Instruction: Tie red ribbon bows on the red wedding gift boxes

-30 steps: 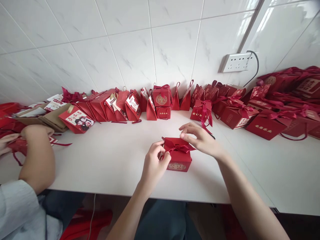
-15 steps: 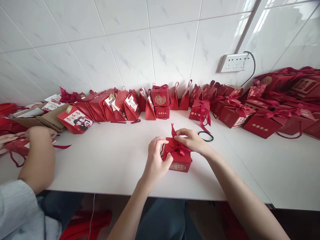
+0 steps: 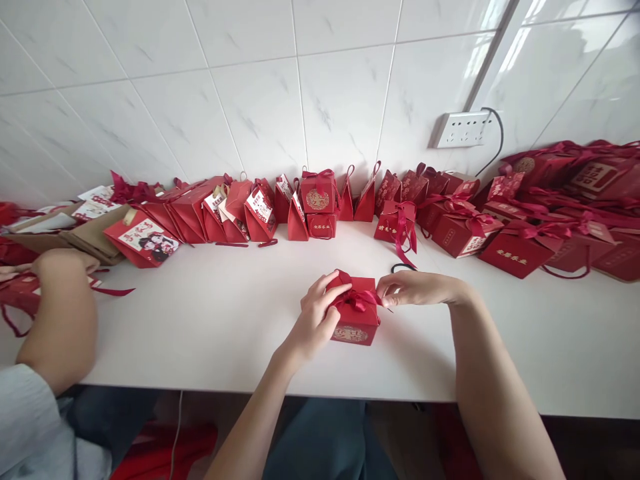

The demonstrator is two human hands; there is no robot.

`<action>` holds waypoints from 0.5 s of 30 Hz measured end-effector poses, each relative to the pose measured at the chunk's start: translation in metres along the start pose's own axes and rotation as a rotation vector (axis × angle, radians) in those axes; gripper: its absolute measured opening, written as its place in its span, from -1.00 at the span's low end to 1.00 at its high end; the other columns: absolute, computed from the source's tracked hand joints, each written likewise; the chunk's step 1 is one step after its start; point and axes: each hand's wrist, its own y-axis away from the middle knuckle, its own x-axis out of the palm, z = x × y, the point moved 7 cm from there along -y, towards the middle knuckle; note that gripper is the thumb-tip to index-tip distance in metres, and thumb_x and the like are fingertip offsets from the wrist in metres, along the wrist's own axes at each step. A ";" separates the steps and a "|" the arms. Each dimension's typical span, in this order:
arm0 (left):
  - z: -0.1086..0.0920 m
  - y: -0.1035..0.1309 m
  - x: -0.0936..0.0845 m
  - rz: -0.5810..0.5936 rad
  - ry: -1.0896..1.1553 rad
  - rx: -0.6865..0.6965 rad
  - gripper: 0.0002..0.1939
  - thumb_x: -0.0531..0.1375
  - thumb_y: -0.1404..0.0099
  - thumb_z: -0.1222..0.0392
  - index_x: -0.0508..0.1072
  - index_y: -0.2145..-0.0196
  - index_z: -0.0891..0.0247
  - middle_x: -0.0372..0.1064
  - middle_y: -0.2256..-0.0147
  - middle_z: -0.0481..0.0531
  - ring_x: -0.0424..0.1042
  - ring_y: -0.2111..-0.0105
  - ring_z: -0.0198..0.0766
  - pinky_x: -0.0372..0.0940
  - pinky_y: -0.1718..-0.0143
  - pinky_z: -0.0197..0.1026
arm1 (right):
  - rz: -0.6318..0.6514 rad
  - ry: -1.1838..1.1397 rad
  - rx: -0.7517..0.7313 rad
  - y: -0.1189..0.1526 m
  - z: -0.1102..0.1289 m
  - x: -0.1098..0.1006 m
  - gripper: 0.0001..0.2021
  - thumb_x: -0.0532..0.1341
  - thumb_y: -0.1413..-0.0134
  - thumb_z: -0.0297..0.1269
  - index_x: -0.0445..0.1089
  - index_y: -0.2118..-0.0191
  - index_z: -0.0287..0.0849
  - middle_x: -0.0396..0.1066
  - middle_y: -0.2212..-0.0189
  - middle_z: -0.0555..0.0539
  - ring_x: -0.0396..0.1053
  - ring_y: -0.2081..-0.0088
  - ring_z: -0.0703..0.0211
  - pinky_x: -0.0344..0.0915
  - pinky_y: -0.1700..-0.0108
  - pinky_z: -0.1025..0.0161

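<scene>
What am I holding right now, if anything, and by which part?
The right hand pinches the ribbon bow by its right end. The left hand is at the left of the red box; whether it grips is unclear.

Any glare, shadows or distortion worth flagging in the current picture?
Head view, upper right: bright glare streaks the wall tiles; head view, centre: a soft shadow falls on the white table right of the red box, below the right hand; head view, far right: boxes look stretched, probably wide-angle distortion.
</scene>
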 end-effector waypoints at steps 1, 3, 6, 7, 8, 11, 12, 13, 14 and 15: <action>0.000 0.000 0.000 -0.002 0.006 -0.001 -0.52 -0.13 -0.28 0.30 0.31 -0.10 0.18 -0.07 -0.28 0.01 -0.09 -0.29 -0.11 -0.08 -0.30 0.05 | -0.010 -0.015 0.034 -0.002 -0.002 0.001 -0.60 0.22 0.05 0.13 0.38 0.34 -0.17 0.43 0.33 -0.08 0.36 0.30 0.13 0.29 0.29 0.25; 0.002 0.001 0.000 -0.002 0.015 -0.006 -0.52 -0.14 -0.29 0.30 0.30 -0.11 0.18 -0.08 -0.28 0.01 -0.10 -0.29 -0.11 -0.07 -0.30 0.05 | -0.030 -0.110 0.107 -0.006 -0.005 0.004 -0.57 0.27 0.10 0.11 0.33 0.29 -0.17 0.42 0.26 -0.11 0.39 0.27 0.12 0.34 0.28 0.25; 0.004 0.002 0.000 0.000 0.040 -0.006 -0.52 -0.13 -0.30 0.28 0.26 -0.13 0.16 -0.09 -0.29 0.00 -0.12 -0.30 -0.11 -0.08 -0.30 0.05 | 0.025 -0.294 0.128 -0.012 -0.006 0.013 -0.49 0.33 0.19 0.13 0.27 0.26 -0.19 0.39 0.20 -0.15 0.42 0.22 0.09 0.39 0.29 0.25; 0.005 0.003 0.000 -0.002 0.053 -0.003 -0.53 -0.13 -0.30 0.28 0.25 -0.13 0.16 -0.09 -0.29 0.00 -0.11 -0.30 -0.11 -0.08 -0.30 0.05 | 0.049 -0.319 0.111 -0.013 -0.004 0.015 -0.48 0.33 0.20 0.15 0.27 0.28 -0.20 0.39 0.21 -0.16 0.42 0.21 0.09 0.39 0.29 0.25; 0.006 0.003 0.000 -0.002 0.066 0.001 -0.53 -0.12 -0.30 0.28 0.24 -0.14 0.15 -0.09 -0.28 0.01 -0.11 -0.30 -0.12 -0.08 -0.30 0.04 | 0.065 -0.321 0.087 -0.013 -0.002 0.015 -0.48 0.32 0.19 0.16 0.28 0.31 -0.21 0.40 0.24 -0.15 0.41 0.21 0.09 0.38 0.28 0.25; 0.007 0.004 0.000 0.014 0.096 0.016 -0.54 -0.09 -0.29 0.26 0.23 -0.13 0.14 -0.10 -0.29 0.01 -0.12 -0.30 -0.12 -0.05 -0.29 0.02 | 0.056 -0.233 -0.003 -0.013 0.004 0.012 -0.53 0.27 0.12 0.16 0.30 0.42 -0.23 0.37 0.41 -0.06 0.35 0.31 0.18 0.30 0.28 0.27; 0.007 0.004 0.000 0.023 0.102 0.020 -0.54 -0.08 -0.29 0.26 0.24 -0.13 0.13 -0.11 -0.29 0.00 -0.12 -0.29 -0.12 -0.04 -0.29 0.01 | 0.044 -0.205 -0.022 -0.012 0.005 0.010 -0.54 0.26 0.09 0.15 0.29 0.45 -0.23 0.34 0.46 -0.03 0.33 0.35 0.22 0.26 0.29 0.28; 0.007 0.005 -0.001 0.028 0.106 0.022 -0.55 -0.07 -0.29 0.25 0.24 -0.13 0.12 -0.10 -0.28 -0.01 -0.12 -0.29 -0.12 -0.03 -0.29 0.00 | 0.035 -0.190 -0.032 -0.010 0.005 0.008 -0.56 0.25 0.06 0.13 0.28 0.48 -0.23 0.32 0.50 -0.01 0.30 0.38 0.25 0.23 0.31 0.28; 0.008 0.005 -0.001 0.031 0.109 0.023 -0.55 -0.07 -0.29 0.25 0.24 -0.12 0.12 -0.10 -0.28 -0.01 -0.12 -0.29 -0.11 -0.02 -0.28 0.00 | 0.031 -0.192 -0.038 -0.008 0.005 0.007 -0.57 0.24 0.04 0.11 0.28 0.49 -0.22 0.31 0.52 0.01 0.28 0.42 0.27 0.20 0.33 0.29; 0.007 0.005 -0.002 0.033 0.113 0.025 -0.55 -0.06 -0.28 0.25 0.24 -0.12 0.12 -0.09 -0.28 0.00 -0.11 -0.29 -0.11 -0.01 -0.28 0.00 | 0.030 -0.211 -0.045 -0.006 0.005 0.006 -0.59 0.24 0.02 0.08 0.27 0.50 -0.22 0.31 0.54 0.02 0.26 0.44 0.28 0.18 0.35 0.29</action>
